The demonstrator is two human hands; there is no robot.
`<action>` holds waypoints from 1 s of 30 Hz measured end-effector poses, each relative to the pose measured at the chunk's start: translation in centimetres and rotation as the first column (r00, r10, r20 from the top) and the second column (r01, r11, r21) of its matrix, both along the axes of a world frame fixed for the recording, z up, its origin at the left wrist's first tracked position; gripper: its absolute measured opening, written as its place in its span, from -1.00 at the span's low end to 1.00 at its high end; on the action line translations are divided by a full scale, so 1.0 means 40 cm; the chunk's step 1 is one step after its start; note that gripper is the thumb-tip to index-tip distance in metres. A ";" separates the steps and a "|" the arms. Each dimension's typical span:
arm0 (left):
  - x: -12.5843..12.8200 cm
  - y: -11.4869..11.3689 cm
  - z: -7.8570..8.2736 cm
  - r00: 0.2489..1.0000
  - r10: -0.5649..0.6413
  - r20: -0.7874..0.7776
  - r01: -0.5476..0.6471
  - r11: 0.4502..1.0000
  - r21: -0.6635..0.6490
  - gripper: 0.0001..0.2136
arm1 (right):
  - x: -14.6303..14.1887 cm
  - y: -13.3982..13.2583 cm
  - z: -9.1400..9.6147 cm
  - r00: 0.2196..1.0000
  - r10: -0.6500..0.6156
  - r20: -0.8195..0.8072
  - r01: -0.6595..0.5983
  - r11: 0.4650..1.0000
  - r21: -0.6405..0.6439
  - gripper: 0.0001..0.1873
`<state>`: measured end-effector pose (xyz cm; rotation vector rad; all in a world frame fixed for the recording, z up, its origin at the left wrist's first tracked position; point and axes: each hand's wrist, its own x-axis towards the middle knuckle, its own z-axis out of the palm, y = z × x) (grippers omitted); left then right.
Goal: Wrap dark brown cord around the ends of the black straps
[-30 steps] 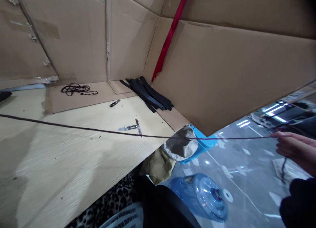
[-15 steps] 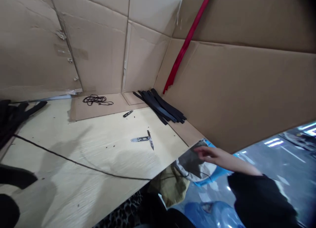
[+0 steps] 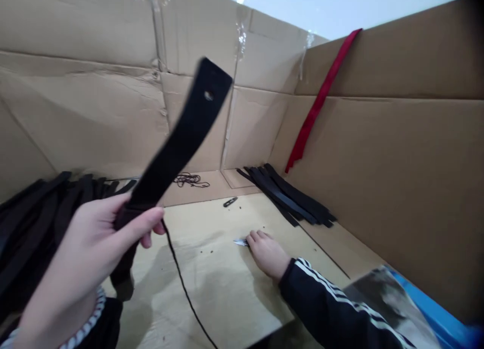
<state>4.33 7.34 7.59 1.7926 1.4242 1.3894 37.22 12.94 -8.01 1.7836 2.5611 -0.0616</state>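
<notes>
1. Work surface: pale wood-grain board, flecked with dark specks, enclosed by corrugated cardboard walls.
2. Left hand, near left: clenched on a flat black strap, which rises from the grip to a squared end with one punched hole.
3. Thin black cord: runs from beside the left hand across the board toward the near edge.
4. Right hand, in a black sleeve with white stripes: palm down on the board, fingers over metal snips. Only a pointed tip shows; whether it grips them cannot be told.
5. Far left of the left hand: heap of black straps.
6. Near right: a crumpled printed sheet lies against a blue plastic edge.
7. Far end: black-handled snips on the board; stack of black straps and coil of dark cord beyond; red strip against the right cardboard wall.
</notes>
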 end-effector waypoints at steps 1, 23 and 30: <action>0.007 0.002 0.007 0.999 -0.038 0.004 0.038 0.999 0.014 -0.70 | 0.000 0.007 -0.001 1.000 0.004 -0.001 -0.004 1.000 0.003 -0.68; 0.035 0.017 0.013 0.961 -0.256 0.104 0.262 0.963 -0.055 -0.76 | -0.296 -0.072 0.241 -0.022 -0.025 -0.999 -0.461 0.887 -0.012 -0.62; 0.043 0.015 0.021 0.954 -0.264 0.141 0.275 0.959 -0.062 -0.85 | -0.399 -0.096 0.309 -0.042 0.106 -0.993 -0.257 0.960 0.114 -0.72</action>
